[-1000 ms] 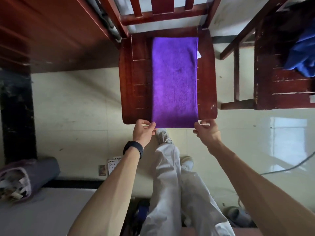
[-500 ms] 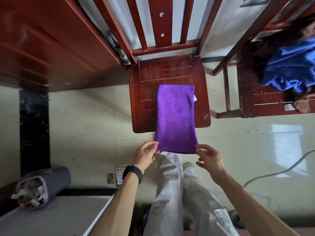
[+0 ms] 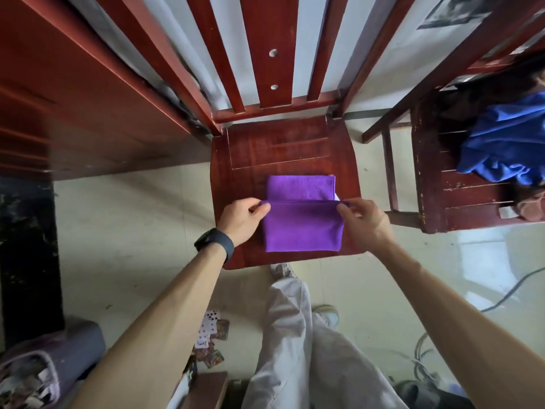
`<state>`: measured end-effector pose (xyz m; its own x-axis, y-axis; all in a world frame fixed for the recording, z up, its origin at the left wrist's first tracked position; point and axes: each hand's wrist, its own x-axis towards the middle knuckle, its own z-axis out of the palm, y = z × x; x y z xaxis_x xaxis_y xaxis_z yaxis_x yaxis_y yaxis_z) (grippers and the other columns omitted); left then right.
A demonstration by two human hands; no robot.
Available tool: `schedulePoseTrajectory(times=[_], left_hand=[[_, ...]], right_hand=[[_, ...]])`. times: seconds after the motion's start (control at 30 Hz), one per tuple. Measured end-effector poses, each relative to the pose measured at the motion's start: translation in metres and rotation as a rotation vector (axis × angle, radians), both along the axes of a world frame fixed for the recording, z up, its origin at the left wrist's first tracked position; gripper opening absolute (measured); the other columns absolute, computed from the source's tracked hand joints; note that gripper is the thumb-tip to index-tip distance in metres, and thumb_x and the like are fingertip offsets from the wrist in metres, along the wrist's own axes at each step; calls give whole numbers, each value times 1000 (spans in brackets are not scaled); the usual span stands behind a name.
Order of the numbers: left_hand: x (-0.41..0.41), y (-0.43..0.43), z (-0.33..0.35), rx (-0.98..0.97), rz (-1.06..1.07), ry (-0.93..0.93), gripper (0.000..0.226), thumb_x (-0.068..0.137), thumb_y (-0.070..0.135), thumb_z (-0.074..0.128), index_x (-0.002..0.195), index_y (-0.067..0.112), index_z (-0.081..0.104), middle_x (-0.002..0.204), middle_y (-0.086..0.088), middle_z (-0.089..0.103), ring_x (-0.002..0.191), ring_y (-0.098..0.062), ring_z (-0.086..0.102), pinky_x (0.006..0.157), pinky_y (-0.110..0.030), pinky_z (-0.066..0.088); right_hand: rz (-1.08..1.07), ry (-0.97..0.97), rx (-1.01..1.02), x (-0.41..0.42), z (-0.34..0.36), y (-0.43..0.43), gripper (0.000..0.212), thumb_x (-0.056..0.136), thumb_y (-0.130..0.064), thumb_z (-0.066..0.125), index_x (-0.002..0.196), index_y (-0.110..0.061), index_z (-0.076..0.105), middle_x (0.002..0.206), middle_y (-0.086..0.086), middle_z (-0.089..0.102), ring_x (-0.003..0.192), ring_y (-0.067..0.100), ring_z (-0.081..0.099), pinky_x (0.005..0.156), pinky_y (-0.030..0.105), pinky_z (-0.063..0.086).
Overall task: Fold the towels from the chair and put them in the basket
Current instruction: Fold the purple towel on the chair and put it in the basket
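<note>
Evidently purple towel (image 3: 303,228) between both hands.

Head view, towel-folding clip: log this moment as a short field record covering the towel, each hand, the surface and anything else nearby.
towel: purple towel on the seat, near end doubled over toward the chair back, far part uncovered
left hand: left hand pinching the left corner of the folded edge
right hand: right hand pinching the right corner of the same edge
surface: red wooden chair
fold state: partly folded, edges not yet aligned
nearby: blue cloth on a second chair at right
basket: not identifiable in this view
</note>
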<state>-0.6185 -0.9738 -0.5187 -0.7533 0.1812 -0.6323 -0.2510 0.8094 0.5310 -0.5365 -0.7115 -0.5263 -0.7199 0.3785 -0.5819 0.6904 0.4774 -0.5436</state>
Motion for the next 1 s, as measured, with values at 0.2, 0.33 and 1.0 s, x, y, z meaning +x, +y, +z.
schedulePoseTrajectory(times=[0.2,0.33,1.0], left_hand=[[-32,18,-58,49,150,27,30,95,36,61,108,10,69,91,-7,71,94,-27,67,79,-30,46],[-36,20,-81,29,176,70,27,94,37,62,108,14,66,89,1,65,92,-24,66,78,-27,46],[-47,33,-111,-128,160,160,30,96,49,50,103,20,58,95,-7,72,91,-36,66,73,-41,53]], right_hand=[[-74,-56,-12,-42,-52,3,33,99,-40,55,121,-17,65,100,-4,64,93,17,59,81,25,41],[-77,-53,17,-49,-72,6,33,100,-39,54,118,-15,66,99,-3,64,91,15,57,80,24,38],[-85,-12,173,-69,-99,-4,33,100,-47,48,103,-15,59,91,0,63,88,26,58,76,31,38]])
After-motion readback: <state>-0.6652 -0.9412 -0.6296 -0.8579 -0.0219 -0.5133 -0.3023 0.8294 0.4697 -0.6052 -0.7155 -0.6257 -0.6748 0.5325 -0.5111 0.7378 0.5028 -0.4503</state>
